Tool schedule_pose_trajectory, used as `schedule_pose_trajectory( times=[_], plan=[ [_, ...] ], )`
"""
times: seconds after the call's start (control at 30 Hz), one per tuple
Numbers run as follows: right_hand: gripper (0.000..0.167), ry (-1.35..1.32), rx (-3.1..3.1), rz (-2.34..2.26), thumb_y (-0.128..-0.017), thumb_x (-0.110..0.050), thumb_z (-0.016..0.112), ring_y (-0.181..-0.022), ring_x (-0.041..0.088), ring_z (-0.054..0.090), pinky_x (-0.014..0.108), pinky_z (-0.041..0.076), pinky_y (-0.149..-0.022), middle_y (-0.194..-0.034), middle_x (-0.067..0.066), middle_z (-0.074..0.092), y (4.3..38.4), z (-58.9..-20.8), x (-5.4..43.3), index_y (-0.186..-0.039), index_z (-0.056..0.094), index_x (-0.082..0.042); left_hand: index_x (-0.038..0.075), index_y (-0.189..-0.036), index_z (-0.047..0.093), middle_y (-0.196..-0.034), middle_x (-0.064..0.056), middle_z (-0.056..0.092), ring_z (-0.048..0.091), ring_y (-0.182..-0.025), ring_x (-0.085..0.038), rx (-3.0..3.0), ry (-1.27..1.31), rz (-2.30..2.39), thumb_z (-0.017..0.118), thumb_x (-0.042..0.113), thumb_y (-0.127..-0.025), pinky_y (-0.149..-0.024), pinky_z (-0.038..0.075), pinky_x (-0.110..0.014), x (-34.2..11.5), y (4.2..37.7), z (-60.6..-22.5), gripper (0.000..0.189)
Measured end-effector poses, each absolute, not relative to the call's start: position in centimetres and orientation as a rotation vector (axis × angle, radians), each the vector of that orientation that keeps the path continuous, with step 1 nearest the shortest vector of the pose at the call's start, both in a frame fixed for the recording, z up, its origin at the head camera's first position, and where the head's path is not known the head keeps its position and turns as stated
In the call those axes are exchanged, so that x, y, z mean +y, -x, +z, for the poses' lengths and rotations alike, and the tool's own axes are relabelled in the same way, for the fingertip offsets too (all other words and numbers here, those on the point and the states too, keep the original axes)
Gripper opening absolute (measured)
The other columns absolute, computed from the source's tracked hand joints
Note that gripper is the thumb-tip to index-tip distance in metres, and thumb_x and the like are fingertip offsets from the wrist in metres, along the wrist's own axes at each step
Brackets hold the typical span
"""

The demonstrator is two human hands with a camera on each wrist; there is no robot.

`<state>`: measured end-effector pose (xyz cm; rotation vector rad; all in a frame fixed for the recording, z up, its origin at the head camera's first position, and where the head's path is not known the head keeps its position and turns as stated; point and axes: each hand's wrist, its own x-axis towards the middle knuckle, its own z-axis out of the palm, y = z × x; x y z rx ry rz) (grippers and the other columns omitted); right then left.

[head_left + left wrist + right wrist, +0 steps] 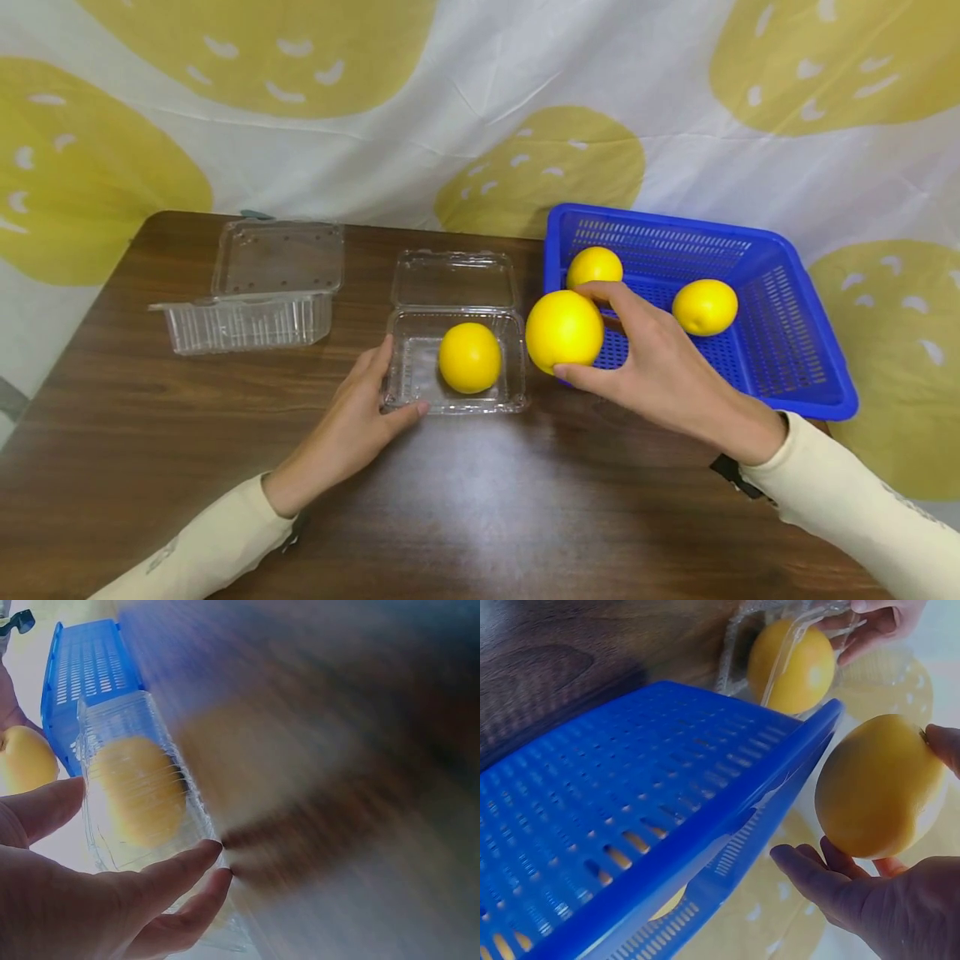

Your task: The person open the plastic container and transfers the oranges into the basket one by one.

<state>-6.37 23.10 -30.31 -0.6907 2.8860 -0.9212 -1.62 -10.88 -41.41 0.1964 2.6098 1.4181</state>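
Observation:
My right hand (652,358) holds a round yellow fruit (565,332) between thumb and fingers, above the near left edge of the blue basket (813,333). Left of it an open clear plastic clamshell box (405,325) stands on the table, its lid tilted back. Another yellow fruit (470,358) sits inside the box, towards its right side. My left hand (360,425) holds the box by its near left corner, thumb at the front rim and fingers along the left side. In the left wrist view, the thumb (56,806) is at the upper rim, with fingertips (210,851) near the bottom edge.
Two more yellow fruits, one at the back left (595,268) and one towards the right (705,307), lie in the basket. A second open clear clamshell box (251,325) stands at the left of the brown table (300,450). A patterned cloth (375,167) hangs behind.

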Motion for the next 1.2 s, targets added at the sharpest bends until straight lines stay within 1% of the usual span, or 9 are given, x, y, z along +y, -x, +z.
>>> schedule_pose_trajectory(
  times=[0.2, 0.43, 0.7, 0.93, 1.13, 1.2],
  plan=[
    [0.078, 0.650, 2.869, -0.944, -0.088, -0.033, 0.095, -0.126, 0.036, 0.071, 0.054, 0.059, -0.108, -0.141, 0.014, 0.066, 6.6, -30.2, 23.7, -0.148, 0.054, -0.006, -0.010, -0.170, 0.021, -0.168, -0.033, 0.038, 0.046, -0.150, -0.048, 2.612, -0.193, 1.408, 0.087, 0.017, -0.097, -0.127, 0.035, -0.064, -10.9, 1.6, -41.4, 0.102],
    [0.077, 0.580, 2.857, -0.950, -0.090, -0.035, 0.093, -0.127, 0.040, 0.070, 0.058, 0.057, -0.109, -0.145, 0.015, 0.065, 7.0, -30.0, 24.5, -0.148, 0.054, -0.005, -0.010, -0.170, 0.021, -0.167, -0.033, 0.039, 0.046, -0.150, -0.048, 2.606, -0.186, 1.415, 0.087, 0.016, -0.096, -0.127, 0.035, -0.063, -10.9, 1.6, -41.4, 0.103],
    [0.079, 0.483, 2.867, -0.967, -0.088, -0.031, 0.096, -0.126, 0.041, 0.071, 0.059, 0.059, -0.105, -0.148, 0.012, 0.064, 7.6, -29.7, 25.7, -0.150, 0.053, -0.007, -0.010, -0.170, 0.021, -0.167, -0.033, 0.039, 0.047, -0.150, -0.048, 2.603, -0.192, 1.417, 0.087, 0.016, -0.096, -0.127, 0.036, -0.064, -10.9, 1.7, -41.5, 0.103],
    [0.079, 0.436, 2.880, -0.933, -0.090, -0.036, 0.094, -0.128, 0.041, 0.069, 0.062, 0.057, -0.107, -0.148, 0.014, 0.063, 8.2, -30.2, 27.1, -0.152, 0.052, -0.008, -0.010, -0.170, 0.021, -0.167, -0.033, 0.039, 0.048, -0.148, -0.048, 2.605, -0.197, 1.420, 0.087, 0.014, -0.096, -0.127, 0.036, -0.064, -10.9, 1.6, -41.6, 0.102],
    [0.078, 0.464, 2.896, -0.842, -0.090, -0.038, 0.093, -0.124, 0.041, 0.069, 0.060, 0.057, -0.101, -0.144, 0.016, 0.066, 8.9, -30.6, 27.9, -0.150, 0.053, -0.006, -0.010, -0.170, 0.021, -0.168, -0.033, 0.038, 0.048, -0.148, -0.048, 2.602, -0.197, 1.420, 0.087, 0.015, -0.096, -0.127, 0.036, -0.064, -10.9, 1.7, -41.5, 0.102],
    [0.078, 0.493, 2.903, -0.795, -0.090, -0.038, 0.093, -0.119, 0.038, 0.070, 0.057, 0.057, -0.097, -0.141, 0.016, 0.068, 9.1, -30.8, 28.1, -0.149, 0.054, -0.006, -0.010, -0.170, 0.020, -0.168, -0.033, 0.038, 0.048, -0.148, -0.047, 2.602, -0.197, 1.420, 0.087, 0.014, -0.096, -0.127, 0.036, -0.064, -10.9, 1.7, -41.6, 0.102]
  ],
)
